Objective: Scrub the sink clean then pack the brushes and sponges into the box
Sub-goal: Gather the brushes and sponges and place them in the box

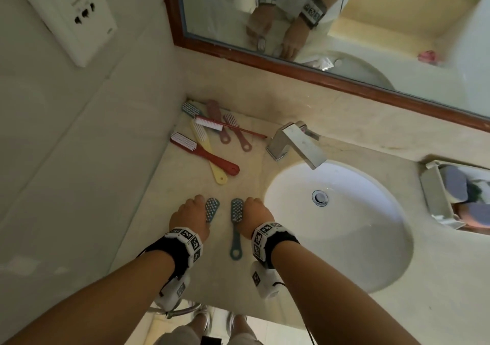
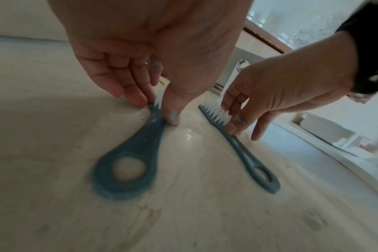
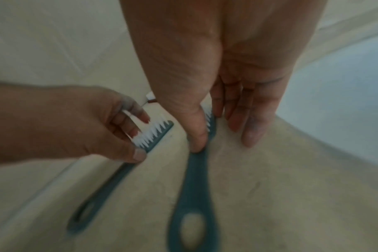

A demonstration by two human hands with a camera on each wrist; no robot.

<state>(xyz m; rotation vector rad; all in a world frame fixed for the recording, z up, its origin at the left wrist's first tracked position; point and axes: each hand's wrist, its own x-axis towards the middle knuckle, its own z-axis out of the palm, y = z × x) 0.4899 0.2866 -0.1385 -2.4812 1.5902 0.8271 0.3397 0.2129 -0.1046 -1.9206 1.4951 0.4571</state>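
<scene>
Two teal brushes with white bristles lie side by side on the beige counter point(image 1: 265, 111), left of the white sink point(image 1: 344, 238). My left hand point(image 1: 197, 208) pinches the left teal brush point(image 2: 140, 145) at its neck, thumb on one side and fingers on the other. My right hand point(image 1: 254, 212) pinches the right teal brush point(image 1: 236, 228) the same way near its bristles, thumb on the neck in the right wrist view point(image 3: 196, 141). Both ring-ended handles point toward me. The box point(image 1: 434, 196) stands right of the sink with sponges inside.
Several more brushes point(image 1: 212, 138), red, pink, yellow and teal, lie piled in the back left corner of the counter. A chrome faucet point(image 1: 297, 143) stands behind the sink. A framed mirror point(image 1: 331, 39) runs along the back wall. The counter's front edge is just below my wrists.
</scene>
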